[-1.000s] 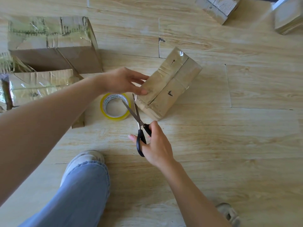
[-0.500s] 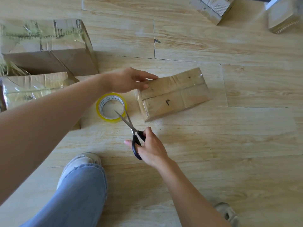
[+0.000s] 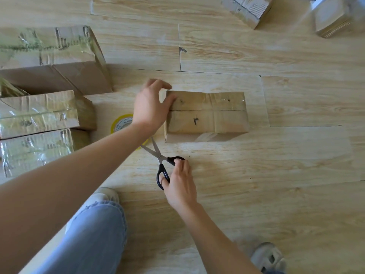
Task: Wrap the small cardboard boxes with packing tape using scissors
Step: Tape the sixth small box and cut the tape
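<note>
A small cardboard box (image 3: pixel 207 115) lies flat on the wooden floor, long side left to right, with clear tape over its top seam. My left hand (image 3: pixel 151 105) holds its left end, thumb on the top face and fingers curved over the far corner. Just in front of the box, my right hand (image 3: pixel 178 182) grips the black handles of the scissors (image 3: pixel 159 155). Their blades are spread and point toward a yellow roll of packing tape (image 3: pixel 120 122). The roll lies flat left of the box, partly hidden by my left forearm.
Three taped cardboard boxes are at the left: a big one (image 3: pixel 51 58) behind and two stacked ones (image 3: pixel 39 113) in front. Two more boxes (image 3: pixel 248 8) sit at the top right edge. My jeans-clad knee (image 3: pixel 94 234) and shoes are at the bottom.
The box went from tilted on edge to lying flat and turned square to me. The scissors drew back from the box toward me, blades still spread. My left hand stayed at the box's left end.
</note>
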A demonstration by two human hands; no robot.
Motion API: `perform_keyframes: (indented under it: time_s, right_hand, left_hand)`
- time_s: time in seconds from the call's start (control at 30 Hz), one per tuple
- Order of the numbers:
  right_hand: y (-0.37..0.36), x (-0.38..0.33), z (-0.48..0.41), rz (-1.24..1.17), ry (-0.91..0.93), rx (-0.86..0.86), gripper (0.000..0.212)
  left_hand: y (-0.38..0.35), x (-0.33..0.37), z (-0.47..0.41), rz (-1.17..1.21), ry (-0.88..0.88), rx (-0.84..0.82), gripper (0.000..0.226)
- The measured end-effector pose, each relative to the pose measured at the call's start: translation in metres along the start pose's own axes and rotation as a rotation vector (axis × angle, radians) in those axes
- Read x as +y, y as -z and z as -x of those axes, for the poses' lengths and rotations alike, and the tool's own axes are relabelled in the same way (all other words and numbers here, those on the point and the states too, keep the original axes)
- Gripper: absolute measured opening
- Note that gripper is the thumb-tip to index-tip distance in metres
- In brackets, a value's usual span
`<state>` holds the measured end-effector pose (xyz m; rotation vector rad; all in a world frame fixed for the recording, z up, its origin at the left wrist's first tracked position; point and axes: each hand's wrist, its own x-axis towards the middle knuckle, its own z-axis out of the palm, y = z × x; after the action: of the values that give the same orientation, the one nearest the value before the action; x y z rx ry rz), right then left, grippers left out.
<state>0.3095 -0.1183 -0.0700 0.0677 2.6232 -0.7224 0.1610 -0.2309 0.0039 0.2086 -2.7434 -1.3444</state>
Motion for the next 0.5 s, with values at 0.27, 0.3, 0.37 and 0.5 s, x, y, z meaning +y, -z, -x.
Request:
perform_keyframes:
  time_s: [0.27,0.3,0.37,0.5]
  right_hand:
    - [-0.008,0.002,0.008,-0.01,-0.137,0.207,0.036]
    - [-0.008,0.003,0.009,-0.013,-0.16,0.228,0.036]
    - [-0.007,0.005,0.011,-0.01,-0.183,0.272,0.035]
    - [-0.006,0.01,0.017,0.007,-0.181,0.31,0.034]
  left_hand:
    - [-0.02,0.005,0.035,-0.01,-0.067,-0.165,0.058]
    - [-0.021,0.004,0.035,-0.021,-0.068,-0.173,0.058]
    - [-0.025,0.004,0.033,-0.067,-0.051,-0.187,0.059]
    - [-0.03,0.003,0.028,-0.077,0.016,-0.202,0.061]
